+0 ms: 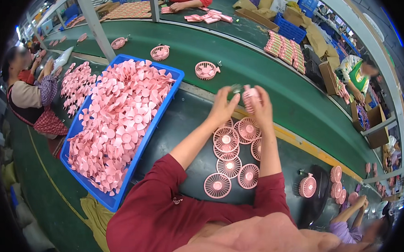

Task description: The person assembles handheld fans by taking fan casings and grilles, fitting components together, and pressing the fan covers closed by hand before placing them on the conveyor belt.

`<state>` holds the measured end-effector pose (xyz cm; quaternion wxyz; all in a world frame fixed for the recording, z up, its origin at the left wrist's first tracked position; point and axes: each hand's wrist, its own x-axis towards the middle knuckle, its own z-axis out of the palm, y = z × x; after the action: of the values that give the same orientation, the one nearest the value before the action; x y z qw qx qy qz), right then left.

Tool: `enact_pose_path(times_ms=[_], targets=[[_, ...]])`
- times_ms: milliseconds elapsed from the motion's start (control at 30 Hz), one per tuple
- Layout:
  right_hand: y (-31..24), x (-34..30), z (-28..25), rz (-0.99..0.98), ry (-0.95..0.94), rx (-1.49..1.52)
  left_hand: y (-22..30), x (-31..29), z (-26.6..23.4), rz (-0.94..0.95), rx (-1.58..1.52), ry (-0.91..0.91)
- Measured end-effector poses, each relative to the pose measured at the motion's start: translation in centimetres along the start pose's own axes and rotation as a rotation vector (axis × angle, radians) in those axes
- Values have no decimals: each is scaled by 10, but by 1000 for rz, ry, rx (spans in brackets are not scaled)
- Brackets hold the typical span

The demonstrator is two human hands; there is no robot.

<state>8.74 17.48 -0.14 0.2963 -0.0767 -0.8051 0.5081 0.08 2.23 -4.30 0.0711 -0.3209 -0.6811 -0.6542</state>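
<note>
My right hand [263,109] is closed round a pink fan housing [250,99], seen edge-on above the near side of the green belt. Just left of it, my left hand [223,106] pinches a small greenish, shiny part [236,89], too blurred to name; it looks joined to the housing, though a wire cannot be made out. Below my hands, several round pink fan grilles [217,185] lie flat on the dark table, some overlapping. To the left stands a blue tray [142,149] heaped with pink fan blades [118,125].
Pink fan housings [207,70] with small parts attached sit on the green belt [272,84]. More blades [77,84] lie loose beyond the tray. At right are a housing [307,186] and grilles [335,174]. Co-workers [34,95] sit around the line; metal posts [96,29] rise beside the belt.
</note>
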Motion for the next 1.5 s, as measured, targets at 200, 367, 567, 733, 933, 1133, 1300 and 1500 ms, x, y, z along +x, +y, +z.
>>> enact_pose_path(times_ms=[200, 367, 567, 733, 933, 1133, 1300, 1500], targets=[[33, -11, -66, -68, 338, -958, -35, 76, -34, 88, 460, 163], [-19, -31, -34, -75, -343, -637, -71, 117, -51, -134, 779, 100], [-30, -43, -26, 85, -504, -741, -81, 113, -52, -282, 813, -66], [-31, -35, -26, 135, -451, -730, -80, 95, -53, -261, 619, 10], [-35, -20, -37, 166, -183, -255, -47, 43, -32, -496, -590, 182], [-53, -26, -11, -425, 337, -350, 21, 2, 10, -656, -1251, -140], [-52, -38, 6, -282, -63, -414, 48, -15, 16, -706, -1410, -229], [-54, -40, 15, -359, -128, -385, 44, -19, 11, -860, -1373, -148]])
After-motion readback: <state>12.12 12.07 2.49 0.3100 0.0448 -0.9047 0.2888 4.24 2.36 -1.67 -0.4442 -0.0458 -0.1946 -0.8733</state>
